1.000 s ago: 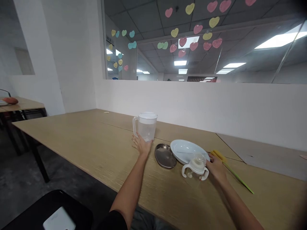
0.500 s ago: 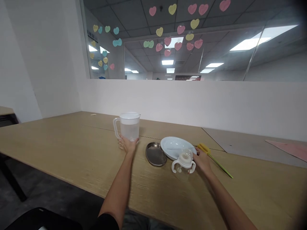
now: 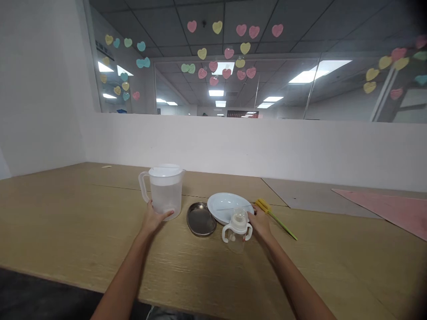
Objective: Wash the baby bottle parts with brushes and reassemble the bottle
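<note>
A clear plastic pitcher [image 3: 163,190] with a white lid stands upright on the wooden table [image 3: 83,222]. My left hand [image 3: 154,218] cups its base, thumb and fingers wrapped round the lower part. My right hand [image 3: 259,222] rests against the right handle of a small clear baby bottle [image 3: 237,227] with two white handles, which stands upright in front of a white plate [image 3: 227,205]. Its fingers are curled at the handle.
A small oval steel dish [image 3: 200,218] lies between pitcher and bottle. A yellow-headed brush with a green handle [image 3: 275,217] lies right of the plate. A pink sheet [image 3: 390,206] covers the far right. A low white wall runs behind the table.
The view has swung right, so everything has shifted left in the picture. My left hand has closed further round the pitcher's base. My right hand stays at the bottle's handle.
</note>
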A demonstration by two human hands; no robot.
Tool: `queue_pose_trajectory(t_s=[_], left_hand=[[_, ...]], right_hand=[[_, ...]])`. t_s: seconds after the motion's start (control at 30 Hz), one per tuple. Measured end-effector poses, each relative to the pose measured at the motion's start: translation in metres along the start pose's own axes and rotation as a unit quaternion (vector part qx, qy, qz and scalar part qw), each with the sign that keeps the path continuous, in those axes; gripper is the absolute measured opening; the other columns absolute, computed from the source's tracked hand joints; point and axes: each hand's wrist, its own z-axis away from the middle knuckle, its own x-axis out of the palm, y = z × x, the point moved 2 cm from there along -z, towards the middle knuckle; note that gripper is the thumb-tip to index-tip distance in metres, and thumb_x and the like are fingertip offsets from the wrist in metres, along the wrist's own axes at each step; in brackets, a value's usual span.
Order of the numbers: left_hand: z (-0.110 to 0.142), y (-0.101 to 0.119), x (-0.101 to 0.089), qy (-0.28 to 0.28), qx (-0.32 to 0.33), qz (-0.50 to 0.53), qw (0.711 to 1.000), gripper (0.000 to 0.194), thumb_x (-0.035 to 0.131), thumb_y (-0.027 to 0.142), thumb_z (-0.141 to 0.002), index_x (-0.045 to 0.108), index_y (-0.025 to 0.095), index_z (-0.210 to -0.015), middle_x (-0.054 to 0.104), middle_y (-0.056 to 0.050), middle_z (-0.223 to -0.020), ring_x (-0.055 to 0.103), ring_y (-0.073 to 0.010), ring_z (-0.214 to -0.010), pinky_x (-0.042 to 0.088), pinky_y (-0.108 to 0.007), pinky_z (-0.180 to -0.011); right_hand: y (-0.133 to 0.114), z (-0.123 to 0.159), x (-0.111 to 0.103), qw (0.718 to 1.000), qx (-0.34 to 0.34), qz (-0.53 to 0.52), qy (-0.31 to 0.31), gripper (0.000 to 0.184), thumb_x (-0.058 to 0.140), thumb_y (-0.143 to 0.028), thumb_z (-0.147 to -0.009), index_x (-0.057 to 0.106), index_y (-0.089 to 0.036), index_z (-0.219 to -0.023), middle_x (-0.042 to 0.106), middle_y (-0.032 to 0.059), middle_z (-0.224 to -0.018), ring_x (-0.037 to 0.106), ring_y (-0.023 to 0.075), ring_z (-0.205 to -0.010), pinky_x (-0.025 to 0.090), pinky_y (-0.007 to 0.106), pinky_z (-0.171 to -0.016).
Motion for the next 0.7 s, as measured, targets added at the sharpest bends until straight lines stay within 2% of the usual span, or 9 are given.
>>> queue_pose_trajectory(t_s=[0.1, 0.17, 0.2, 0.27, 0.3, 0.33, 0.43, 0.5, 0.7], left_hand=[[0.005, 0.005, -0.009, -0.097, -0.034, 0.080, 0.991, 0.076, 0.076, 0.030, -0.056, 0.039, 0.019, -0.121, 0.056, -0.015, -0.116, 0.056, -0.0267, -0.102, 0.049, -0.039, -0.083], [0.017, 0.020, -0.015, -0.103, -0.040, 0.098, 0.989, 0.069, 0.071, 0.030, -0.063, 0.039, 0.020, -0.123, 0.055, -0.014, -0.117, 0.056, -0.0264, -0.103, 0.048, -0.040, -0.083], [0.026, 0.030, -0.019, -0.052, -0.036, 0.074, 0.995, 0.068, 0.068, 0.031, -0.066, 0.037, 0.021, -0.125, 0.053, -0.013, -0.119, 0.054, -0.0271, -0.105, 0.047, -0.042, -0.085], [0.051, 0.054, -0.027, 0.159, 0.011, -0.015, 0.987, 0.064, 0.060, 0.037, -0.073, 0.033, 0.021, -0.129, 0.045, -0.013, -0.127, 0.044, -0.0290, -0.116, 0.040, -0.047, -0.093], [0.064, 0.067, -0.025, 0.199, 0.066, -0.044, 0.977, 0.054, 0.052, 0.037, -0.079, 0.035, 0.021, -0.128, 0.044, -0.012, -0.128, 0.040, -0.0274, -0.120, 0.037, -0.046, -0.096], [0.077, 0.079, -0.018, 0.183, 0.142, -0.064, 0.971, 0.045, 0.046, 0.034, -0.082, 0.039, 0.020, -0.124, 0.047, -0.011, -0.123, 0.042, -0.0251, -0.118, 0.037, -0.043, -0.097], [0.102, 0.102, 0.018, -0.123, 0.377, -0.156, 0.905, 0.027, 0.043, 0.026, -0.084, 0.055, 0.022, -0.107, 0.060, -0.007, -0.107, 0.051, -0.0213, -0.107, 0.037, -0.038, -0.096], [0.104, 0.101, 0.037, -0.239, 0.387, -0.210, 0.865, 0.028, 0.046, 0.028, -0.083, 0.058, 0.022, -0.107, 0.063, -0.007, -0.104, 0.053, -0.0233, -0.103, 0.039, -0.039, -0.092], [0.091, 0.094, 0.041, -0.365, 0.313, -0.261, 0.837, 0.031, 0.037, 0.030, -0.086, 0.065, 0.020, -0.078, 0.065, -0.007, -0.079, 0.060, -0.0206, -0.080, 0.044, -0.031, -0.075]], right_hand=[[0.000, 0.001, 0.000, 1.000, 0.002, 0.000, 0.003, 0.038, 0.043, -0.025, -0.068, 0.060, -0.016, -0.101, 0.066, 0.0069, -0.093, 0.060, 0.0206, -0.083, 0.042, 0.027, -0.072], [0.000, 0.001, 0.000, 1.000, 0.008, 0.003, 0.008, 0.039, 0.044, -0.025, -0.068, 0.060, -0.015, -0.102, 0.066, 0.0076, -0.094, 0.059, 0.0205, -0.083, 0.042, 0.027, -0.072], [0.001, 0.001, 0.000, 1.000, 0.009, 0.003, 0.010, 0.040, 0.044, -0.025, -0.068, 0.060, -0.014, -0.103, 0.065, 0.0079, -0.094, 0.059, 0.0203, -0.084, 0.042, 0.027, -0.072], [0.001, 0.000, 0.001, 1.000, 0.012, 0.003, 0.011, 0.041, 0.044, -0.024, -0.068, 0.059, -0.014, -0.104, 0.066, 0.0079, -0.093, 0.059, 0.0198, -0.083, 0.042, 0.026, -0.072], [0.001, 0.000, 0.002, 1.000, 0.011, 0.001, 0.010, 0.041, 0.044, -0.024, -0.068, 0.060, -0.015, -0.104, 0.066, 0.0074, -0.093, 0.059, 0.0194, -0.082, 0.042, 0.026, -0.071], [0.001, 0.000, 0.002, 1.000, 0.009, -0.001, 0.010, 0.041, 0.044, -0.024, -0.067, 0.060, -0.015, -0.104, 0.066, 0.0069, -0.092, 0.059, 0.0190, -0.081, 0.042, 0.025, -0.071], [-0.001, 0.001, 0.000, 1.000, 0.006, 0.002, 0.013, 0.038, 0.045, -0.024, -0.066, 0.063, -0.016, -0.099, 0.067, 0.0058, -0.088, 0.059, 0.0184, -0.078, 0.041, 0.024, -0.067], [-0.003, 0.002, -0.003, 1.000, 0.002, 0.010, 0.008, 0.035, 0.045, -0.025, -0.066, 0.065, -0.016, -0.094, 0.067, 0.0048, -0.081, 0.059, 0.0181, -0.074, 0.041, 0.023, -0.063], [-0.009, 0.007, -0.002, 1.000, -0.012, -0.009, -0.011, 0.030, 0.049, -0.025, -0.065, 0.066, -0.016, -0.087, 0.067, 0.0029, -0.075, 0.060, 0.0169, -0.068, 0.040, 0.022, -0.058]])
